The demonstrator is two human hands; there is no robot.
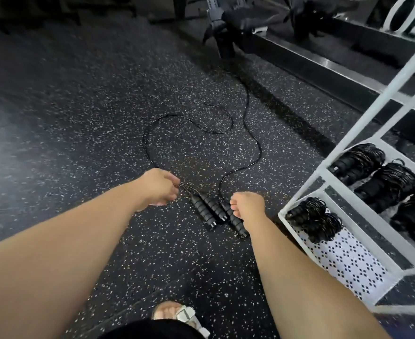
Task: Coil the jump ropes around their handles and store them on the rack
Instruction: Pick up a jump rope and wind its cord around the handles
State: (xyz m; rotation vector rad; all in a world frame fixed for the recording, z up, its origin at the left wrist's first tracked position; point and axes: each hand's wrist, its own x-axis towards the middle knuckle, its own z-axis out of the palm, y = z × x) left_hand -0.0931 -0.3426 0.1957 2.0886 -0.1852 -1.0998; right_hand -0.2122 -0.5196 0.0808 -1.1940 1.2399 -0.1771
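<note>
The right hand covers the top of one handle, the rack is cut off by the right edge, and the far rope blurs into the dark floor

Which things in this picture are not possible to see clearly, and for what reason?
- Head view: left hand pinches the rope ends; the fingertips are blurred.
- Handle top, covered by the right hand.
- Rack, cut off by the right edge.
- Machine at top, dark and blurred.
</note>
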